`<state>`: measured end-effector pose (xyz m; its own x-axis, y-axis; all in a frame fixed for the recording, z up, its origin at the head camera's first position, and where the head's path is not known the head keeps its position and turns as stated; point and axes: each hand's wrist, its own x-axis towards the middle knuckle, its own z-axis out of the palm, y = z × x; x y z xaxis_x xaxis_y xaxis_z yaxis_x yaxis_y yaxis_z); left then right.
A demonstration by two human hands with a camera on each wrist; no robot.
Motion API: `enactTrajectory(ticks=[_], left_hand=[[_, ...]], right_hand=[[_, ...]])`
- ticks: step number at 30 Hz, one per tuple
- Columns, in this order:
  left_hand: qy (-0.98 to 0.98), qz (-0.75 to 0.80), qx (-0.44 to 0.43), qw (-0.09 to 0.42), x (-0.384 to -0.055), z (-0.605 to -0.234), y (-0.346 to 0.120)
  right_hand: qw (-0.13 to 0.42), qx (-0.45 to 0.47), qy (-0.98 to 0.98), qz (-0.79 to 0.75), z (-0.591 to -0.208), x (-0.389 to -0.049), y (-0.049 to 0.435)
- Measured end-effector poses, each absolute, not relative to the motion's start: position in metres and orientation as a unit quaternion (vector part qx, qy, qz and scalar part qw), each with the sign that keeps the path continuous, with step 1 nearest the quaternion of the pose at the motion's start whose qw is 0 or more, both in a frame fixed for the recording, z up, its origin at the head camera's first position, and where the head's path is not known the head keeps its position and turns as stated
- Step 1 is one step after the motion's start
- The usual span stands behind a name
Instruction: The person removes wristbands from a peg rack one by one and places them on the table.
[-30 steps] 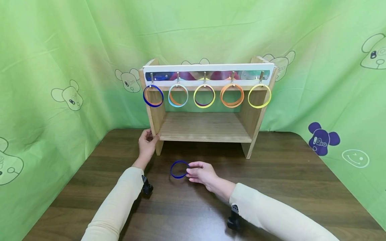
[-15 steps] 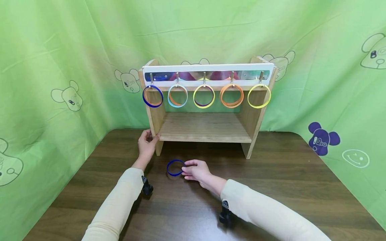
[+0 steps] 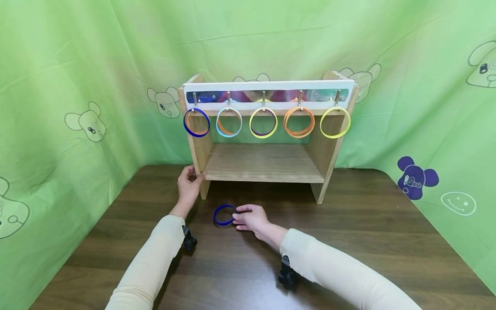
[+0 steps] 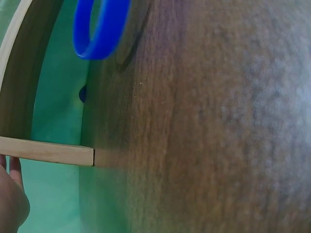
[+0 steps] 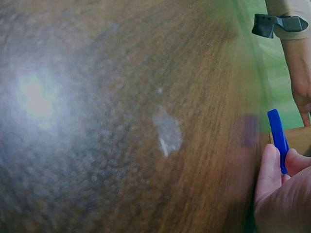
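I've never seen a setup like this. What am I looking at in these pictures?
There is no machine here, just a person's bare left hand and right hand. The wide view comes from a camera worn on the head, looking forward and down. The other two come from the left-wrist camera and right-wrist camera, each facing that hand's work. A wooden stand stands on the table, with coloured rings hanging from its hooks. The left hand grips the stand's side, low down; the right pinches a blue ring.
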<state>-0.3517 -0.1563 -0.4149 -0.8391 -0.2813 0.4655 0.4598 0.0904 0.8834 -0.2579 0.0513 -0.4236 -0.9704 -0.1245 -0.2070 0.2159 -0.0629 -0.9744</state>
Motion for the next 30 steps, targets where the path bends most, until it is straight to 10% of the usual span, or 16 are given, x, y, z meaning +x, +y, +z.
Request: enactTrajectory(ticks=[30], left_hand=[[-0.682,-0.673,-0.064,0.277,-0.3524,-0.414,-0.156]], right_hand=[[0.1,0.033,0.727,-0.678,-0.4264,-0.2595,0.0488]])
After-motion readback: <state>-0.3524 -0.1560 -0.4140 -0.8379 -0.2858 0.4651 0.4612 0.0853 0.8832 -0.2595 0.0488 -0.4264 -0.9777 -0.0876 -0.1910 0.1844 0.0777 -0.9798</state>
